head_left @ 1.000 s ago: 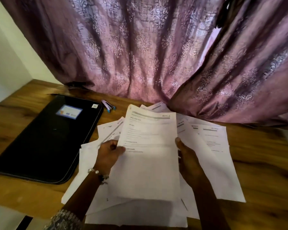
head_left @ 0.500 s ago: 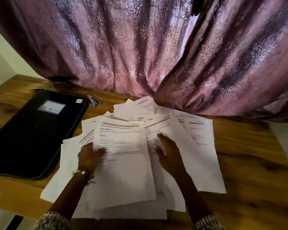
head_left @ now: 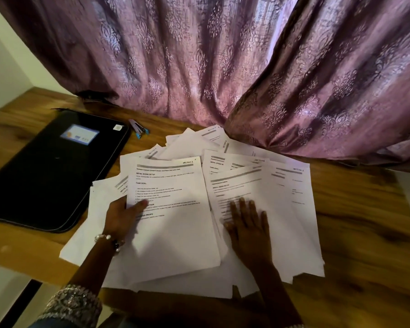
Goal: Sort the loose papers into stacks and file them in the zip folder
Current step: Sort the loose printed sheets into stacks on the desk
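Several loose printed papers (head_left: pixel 291 209) lie fanned in an overlapping pile on the wooden table (head_left: pixel 365 233). My left hand (head_left: pixel 121 216) pinches the left edge of the top sheet (head_left: pixel 173 223), headed "Section 1", with the thumb on its face and fingers beneath. My right hand (head_left: pixel 246 226) lies flat, fingers straight and spread, pressing on the sheets to the right of that one. The black zip folder (head_left: pixel 45 176) lies shut and flat at the left, apart from the pile, with a label card on its cover.
A small stapler (head_left: pixel 137 127) with a blue end lies behind the folder's right corner. A purple patterned curtain (head_left: pixel 223 67) hangs along the table's back edge and touches the far papers. The table's front edge runs just below my wrists.
A second ago both hands held the top sheet raised. The right hand has let go and come down flat on the pile to the right; the left hand has lowered the sheet.
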